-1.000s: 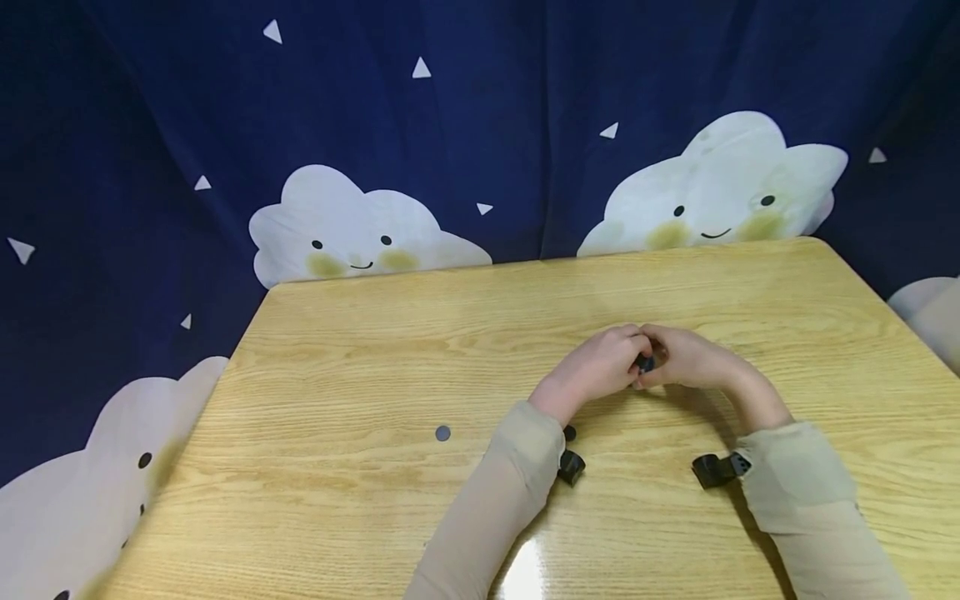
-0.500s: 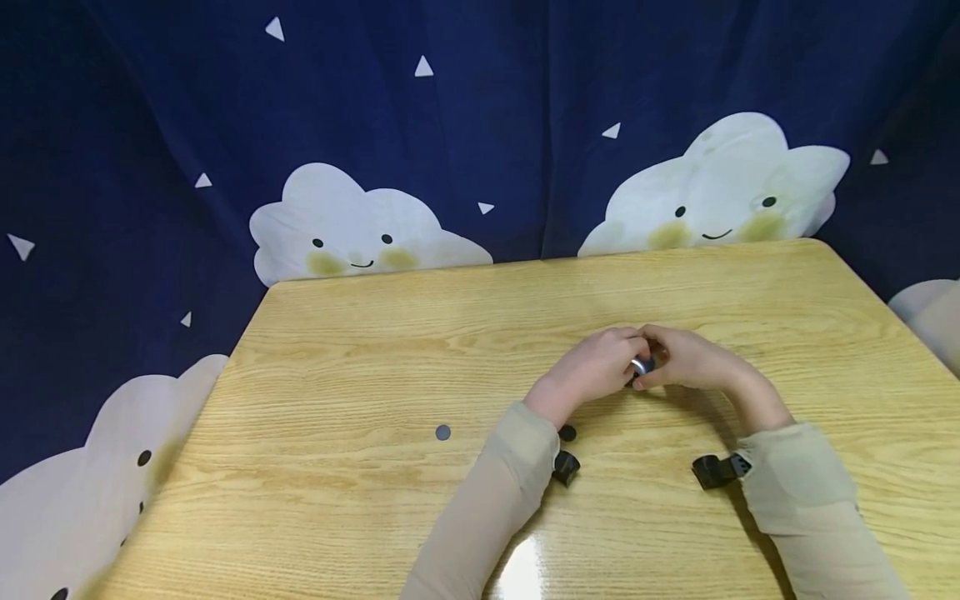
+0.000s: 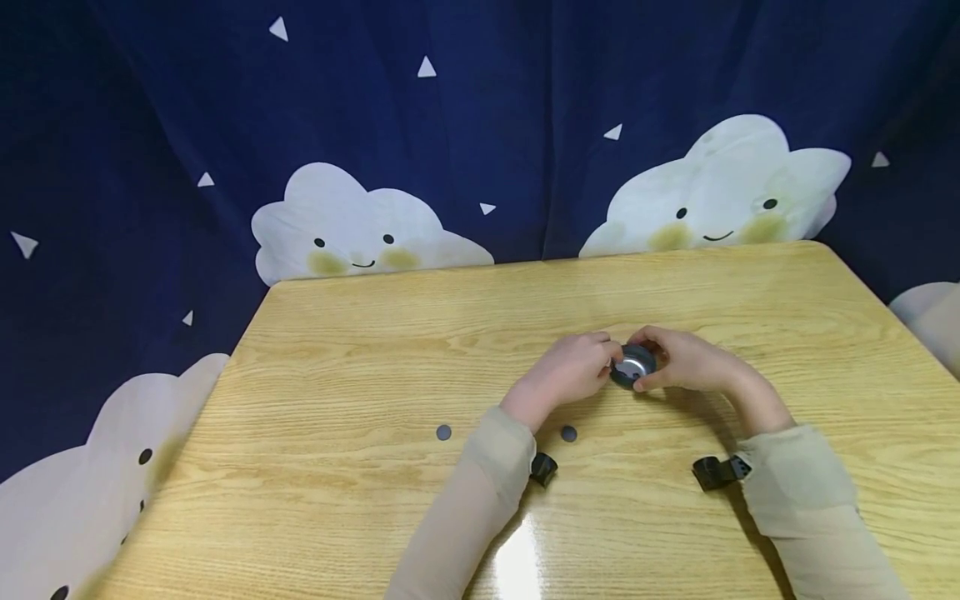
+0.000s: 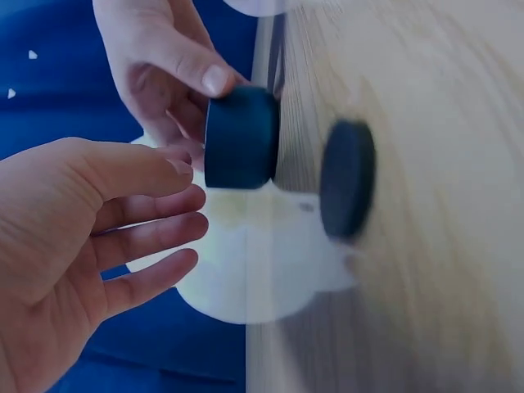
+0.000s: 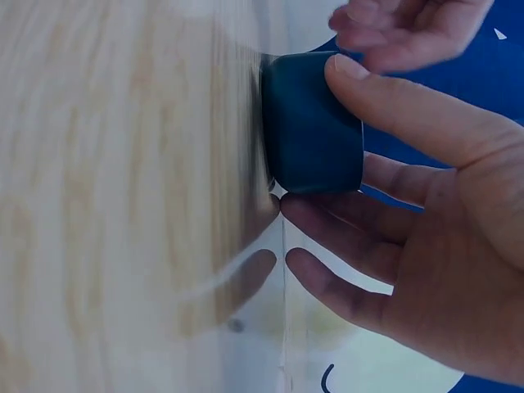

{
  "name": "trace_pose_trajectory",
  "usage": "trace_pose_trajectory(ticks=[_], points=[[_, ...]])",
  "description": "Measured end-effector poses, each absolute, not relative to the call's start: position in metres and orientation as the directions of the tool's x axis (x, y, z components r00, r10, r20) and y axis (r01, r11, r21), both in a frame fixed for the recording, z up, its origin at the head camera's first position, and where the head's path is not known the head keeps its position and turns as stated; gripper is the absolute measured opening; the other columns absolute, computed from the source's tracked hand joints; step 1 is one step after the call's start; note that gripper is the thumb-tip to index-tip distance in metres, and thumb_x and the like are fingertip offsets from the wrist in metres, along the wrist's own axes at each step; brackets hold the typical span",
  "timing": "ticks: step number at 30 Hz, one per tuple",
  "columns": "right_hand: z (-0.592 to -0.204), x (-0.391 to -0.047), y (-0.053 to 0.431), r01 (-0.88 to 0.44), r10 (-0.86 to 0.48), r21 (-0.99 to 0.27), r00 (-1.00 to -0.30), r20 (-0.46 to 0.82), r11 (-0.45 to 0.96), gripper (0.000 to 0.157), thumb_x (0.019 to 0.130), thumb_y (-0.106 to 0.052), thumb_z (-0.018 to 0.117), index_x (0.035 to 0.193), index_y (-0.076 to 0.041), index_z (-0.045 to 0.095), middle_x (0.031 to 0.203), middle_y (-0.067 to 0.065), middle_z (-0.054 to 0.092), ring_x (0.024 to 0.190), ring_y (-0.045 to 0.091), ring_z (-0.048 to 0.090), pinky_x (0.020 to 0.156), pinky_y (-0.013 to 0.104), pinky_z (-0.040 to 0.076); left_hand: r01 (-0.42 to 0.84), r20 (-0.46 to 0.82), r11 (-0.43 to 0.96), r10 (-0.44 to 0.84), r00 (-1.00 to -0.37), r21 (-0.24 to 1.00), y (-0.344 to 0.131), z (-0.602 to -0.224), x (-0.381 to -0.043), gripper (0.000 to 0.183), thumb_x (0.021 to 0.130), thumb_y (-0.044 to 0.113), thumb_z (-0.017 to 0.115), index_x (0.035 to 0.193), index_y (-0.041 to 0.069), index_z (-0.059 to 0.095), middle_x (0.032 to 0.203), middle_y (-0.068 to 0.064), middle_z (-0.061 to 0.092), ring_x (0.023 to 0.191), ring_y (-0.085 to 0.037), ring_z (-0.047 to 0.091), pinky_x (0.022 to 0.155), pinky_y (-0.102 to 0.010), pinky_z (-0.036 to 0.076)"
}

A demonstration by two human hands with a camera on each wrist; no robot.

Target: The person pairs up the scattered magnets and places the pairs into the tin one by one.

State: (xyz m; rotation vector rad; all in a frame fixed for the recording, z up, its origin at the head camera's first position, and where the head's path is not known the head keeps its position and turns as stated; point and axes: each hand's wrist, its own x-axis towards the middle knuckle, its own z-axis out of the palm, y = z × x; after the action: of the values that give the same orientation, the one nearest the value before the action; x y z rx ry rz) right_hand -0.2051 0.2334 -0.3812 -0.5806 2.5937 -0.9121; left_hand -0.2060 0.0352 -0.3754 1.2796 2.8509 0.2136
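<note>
A small dark teal cup with a silvery inside sits on the wooden table, its opening facing up. My right hand grips it by the side, thumb near the rim and fingers curled round the far wall. In the right wrist view the smooth side of the cup shows, with its base right at the tabletop. Just left of the cup is my left hand, fingertips close to the rim. The left wrist view shows that hand's fingers loosely bent, nothing visible between them.
Two flat dark discs lie on the table, a left disc and a right disc near my left forearm. Behind the table's far edge hangs a navy curtain with clouds.
My left hand has drawn back leftward from the cup, uncovering its silvery opening and the right disc. The right hand keeps hold of the cup in nearly the same place.
</note>
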Motion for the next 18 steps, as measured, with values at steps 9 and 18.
trace_pose_trajectory(ticks=[9,18], points=[[-0.378,-0.200,0.228,-0.286,-0.444,-0.609,-0.888,-0.122,0.740,0.071,0.073,-0.030,0.075,0.126,0.004,0.044,0.122,0.023,0.050,0.112,0.037,0.047,0.092,0.050,0.038,0.667,0.010,0.722,0.677,-0.736,0.181,0.005,-0.383,-0.208,0.022,0.088,0.018,0.058,0.109,0.016,0.063,0.105,0.004,0.061,0.092,-0.009,0.059,0.080,-0.021,0.045],[-0.368,-0.195,0.213,-0.349,-0.446,-0.545,-0.894,-0.051,0.762,0.060,0.080,-0.028,0.069,0.127,0.002,0.046,0.127,0.022,0.048,0.120,0.038,0.041,0.097,0.052,0.033,0.632,0.040,0.750,0.638,-0.769,0.194,-0.025,-0.380,-0.209,0.021,0.088,0.018,0.057,0.107,0.014,0.064,0.100,0.002,0.062,0.085,-0.009,0.059,0.076,-0.022,0.047]])
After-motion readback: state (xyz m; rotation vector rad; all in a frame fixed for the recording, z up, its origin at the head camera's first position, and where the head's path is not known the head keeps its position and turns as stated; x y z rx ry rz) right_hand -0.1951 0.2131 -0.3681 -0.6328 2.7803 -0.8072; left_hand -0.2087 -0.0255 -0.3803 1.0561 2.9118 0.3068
